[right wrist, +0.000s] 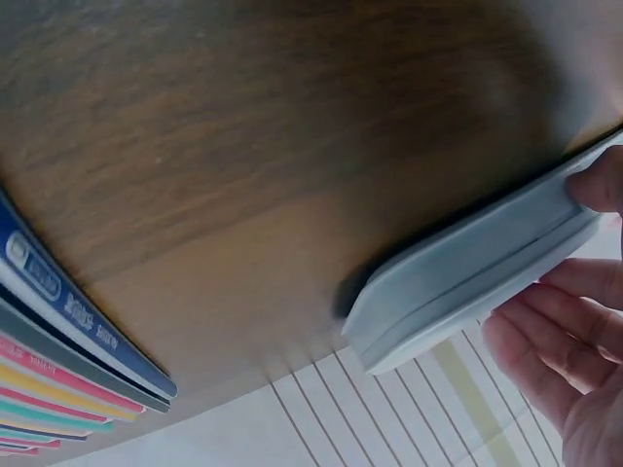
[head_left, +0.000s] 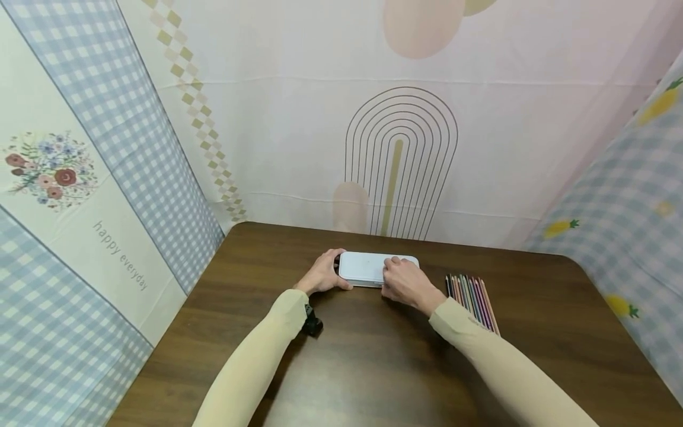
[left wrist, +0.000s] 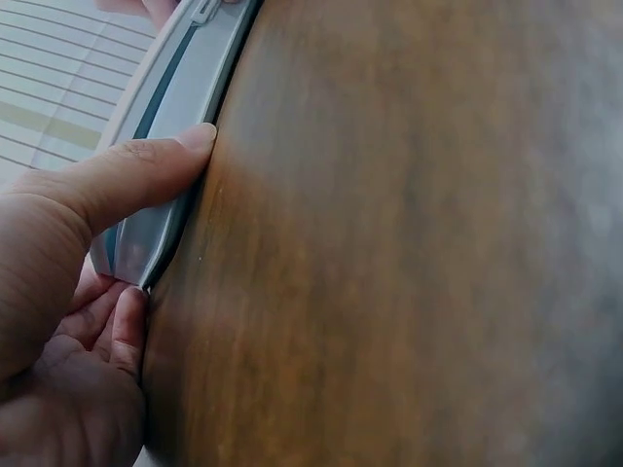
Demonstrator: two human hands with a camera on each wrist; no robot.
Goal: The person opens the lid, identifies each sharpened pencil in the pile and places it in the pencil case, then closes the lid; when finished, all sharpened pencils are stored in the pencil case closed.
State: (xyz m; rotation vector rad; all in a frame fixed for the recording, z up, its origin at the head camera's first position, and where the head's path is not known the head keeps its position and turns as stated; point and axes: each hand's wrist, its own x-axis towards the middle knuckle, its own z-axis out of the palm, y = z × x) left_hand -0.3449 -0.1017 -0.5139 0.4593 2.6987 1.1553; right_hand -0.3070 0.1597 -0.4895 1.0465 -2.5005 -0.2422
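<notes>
A long, pale blue-grey pencil case (head_left: 363,267) lies closed near the table's far side. My left hand (head_left: 323,271) grips its left end. In the left wrist view the left thumb (left wrist: 156,170) presses the front side, and the other fingers curl around the end. A small metal-looking tab (left wrist: 205,12) shows on the front side. My right hand (head_left: 404,280) holds the front edge right of the middle. In the right wrist view its thumb (right wrist: 599,183) is on the case's side and its bent fingers (right wrist: 555,341) lie over the lid.
A row of coloured pencils (head_left: 469,296) lies side by side to the right, partly behind the right sleeve. A dark wooden table (head_left: 352,367) carries everything. A patterned cloth (head_left: 299,148) hangs behind its far edge. A black device (head_left: 312,323) sits at the left wrist.
</notes>
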